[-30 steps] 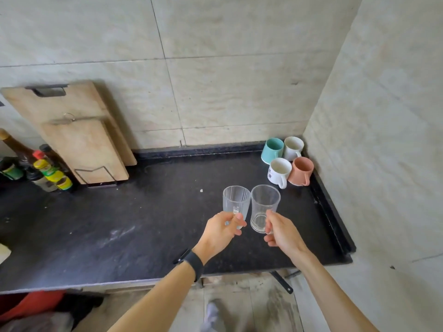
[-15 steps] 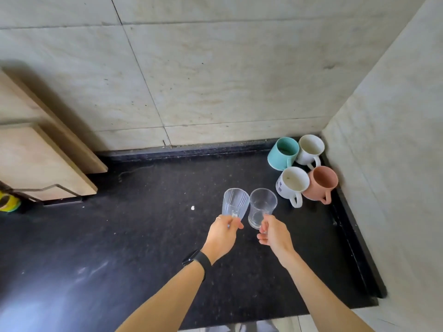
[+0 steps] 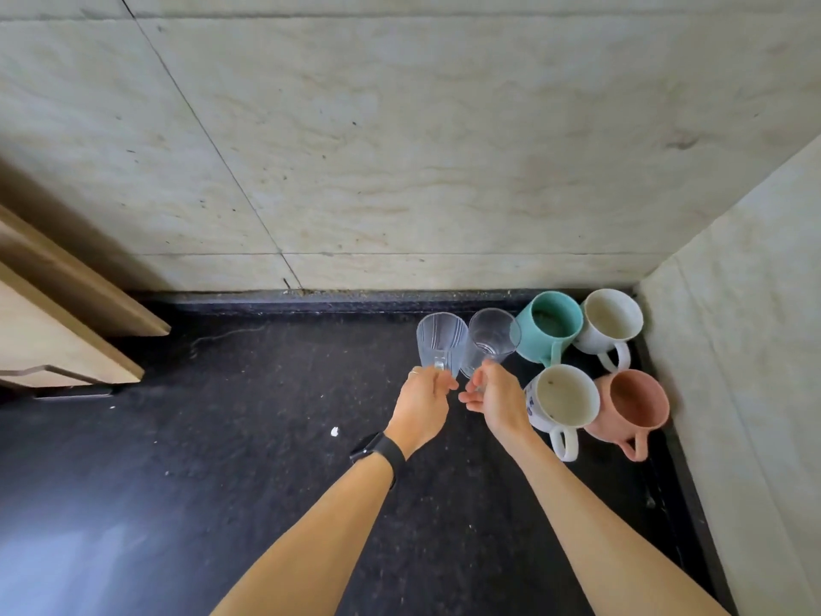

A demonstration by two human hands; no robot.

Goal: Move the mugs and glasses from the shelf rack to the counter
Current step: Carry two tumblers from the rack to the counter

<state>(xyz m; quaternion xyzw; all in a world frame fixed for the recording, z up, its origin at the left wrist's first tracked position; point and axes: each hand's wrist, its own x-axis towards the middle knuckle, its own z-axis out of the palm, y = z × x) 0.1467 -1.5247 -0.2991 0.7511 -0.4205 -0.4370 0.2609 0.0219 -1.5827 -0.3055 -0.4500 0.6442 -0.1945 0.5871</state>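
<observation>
**Two glasses held side by side over the dark worktop**

Each of the two hands holds one clear glass. The left hand (image 3: 422, 402) pinches the ribbed glass (image 3: 442, 344) near its base, with the fingers curled round it. The right hand (image 3: 497, 400) grips the plain glass (image 3: 491, 337) low down in the same way. The two glasses lean slightly away from the person and stand just beside each other, rims close or touching. I cannot tell whether their bases rest on the worktop (image 3: 222, 460) or hang just above it.

Four mugs stand in a tight cluster to the right of the hands. The teal mug (image 3: 548, 326) is just beside the plain glass, and a white mug (image 3: 611, 322) is further right in the corner. A second white mug (image 3: 562, 397) sits close beside the right hand, with a pink mug (image 3: 635, 406) on its far side.

A black wristband (image 3: 377, 453) circles the left wrist. Wooden boards (image 3: 66, 340) lean against the tiled wall (image 3: 400, 148), well to the left of the hands. A white speck (image 3: 334, 432) lies on the worktop near the left wrist.
</observation>
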